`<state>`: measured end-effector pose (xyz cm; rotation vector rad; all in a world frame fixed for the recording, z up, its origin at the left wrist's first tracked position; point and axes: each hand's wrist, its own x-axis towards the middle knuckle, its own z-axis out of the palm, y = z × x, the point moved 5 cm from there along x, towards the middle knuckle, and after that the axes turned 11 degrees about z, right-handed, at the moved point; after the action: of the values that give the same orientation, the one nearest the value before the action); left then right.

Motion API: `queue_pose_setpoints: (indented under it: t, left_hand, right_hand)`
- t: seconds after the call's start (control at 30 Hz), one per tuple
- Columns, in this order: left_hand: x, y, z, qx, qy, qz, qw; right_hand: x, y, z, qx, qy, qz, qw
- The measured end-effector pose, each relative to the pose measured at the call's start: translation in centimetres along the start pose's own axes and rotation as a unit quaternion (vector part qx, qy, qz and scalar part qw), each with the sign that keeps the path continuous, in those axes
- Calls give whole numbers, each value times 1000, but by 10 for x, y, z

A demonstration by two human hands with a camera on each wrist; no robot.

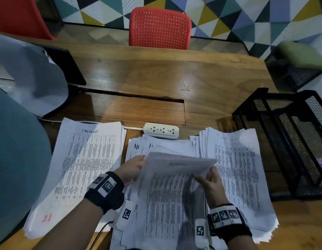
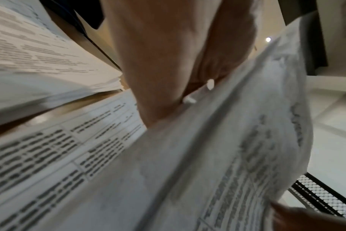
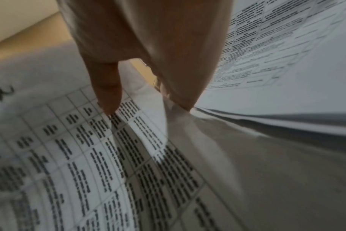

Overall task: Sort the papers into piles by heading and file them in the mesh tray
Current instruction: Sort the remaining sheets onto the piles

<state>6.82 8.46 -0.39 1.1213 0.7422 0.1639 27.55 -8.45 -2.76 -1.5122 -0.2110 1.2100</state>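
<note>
Three paper piles lie side by side on the wooden desk. The left pile (image 1: 84, 159) is headed "TASKLIST", and the right pile (image 1: 238, 168) is headed "Task List". The middle pile (image 1: 138, 147) shows headings that start "Ad". Over the middle pile both hands hold up a curled bundle of printed sheets (image 1: 174, 165). My left hand (image 1: 141, 162) grips its left edge, and my right hand (image 1: 204, 175) pinches its right edge. In the right wrist view the thumb (image 3: 107, 93) presses on the sheet (image 3: 89, 156). The black mesh tray (image 1: 283, 141) stands right of the piles.
A white power strip (image 1: 162, 130) lies just behind the middle pile, by a cable slot in the desk. A grey cloth (image 1: 30, 74) covers a dark screen at the back left. A red chair (image 1: 159, 27) stands across the desk. A second mesh holder (image 1: 294, 74) sits far right.
</note>
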Motion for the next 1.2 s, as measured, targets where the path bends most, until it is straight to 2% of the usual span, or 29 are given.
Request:
queue_pose_setpoints:
  t: [0.07,0.13,0.2,0.23,0.27,0.33,0.37,0.5,0.57,0.63,0.7,0.8,0.87,0.93,1.0,1.03,1.07,1.1,1.13,1.2]
  left_hand:
    - [-2,4,8,-1,-28,-7,1000]
    - [-2,9,10,-27,-2,-5,1000]
    - [2,12,1,-19,98,34,994]
    - [6,11,-10,33,167,54,984]
    - [8,9,-21,102,232,69,965]
    - [12,2,-37,236,288,63,926]
    - [14,-2,-40,263,285,50,920]
    - [20,-17,-37,253,227,8,940]
    - [20,-19,-30,268,160,41,949]
    - [13,-14,-22,192,105,65,974]
    - [2,-7,-9,59,58,50,995]
    - [-8,1,11,-35,-12,18,999]
    - [-12,3,18,-54,-17,-3,998]
    - [-15,14,20,-66,28,-21,997]
    - [-9,16,7,25,108,32,993]
    - [-5,17,-6,112,168,68,977]
    - [-2,16,-21,218,233,87,944]
    - [1,14,-35,299,286,85,906]
    - [2,12,-43,336,318,69,884]
    - [6,6,-55,338,327,41,882]
  right_hand:
    - [-2,-1,4,-45,-11,-5,999]
    - [-2,1,-2,-62,11,-8,998]
    - [0,7,-10,-53,36,4,998]
    - [0,11,-13,-42,42,11,998]
    - [-1,14,-14,-31,41,16,999]
    - [-2,16,-14,-16,46,20,999]
    - [-4,15,-10,-3,47,30,998]
    - [1,24,-10,68,53,68,994]
    - [2,24,-13,64,78,54,993]
    - [2,23,-14,52,96,46,993]
    - [2,20,-19,30,107,26,993]
    - [2,15,-22,39,69,16,997]
    - [2,11,-24,40,47,18,998]
    - [1,6,-24,46,33,22,998]
    - [-1,1,-22,72,29,17,997]
    - [-2,-1,-20,71,23,9,997]
    - [-2,-2,-17,69,1,-2,998]
    - [-2,-2,-13,71,-19,-4,997]
    - [-3,-2,-9,80,-39,1,996]
    - [-1,1,-5,88,-38,21,995]
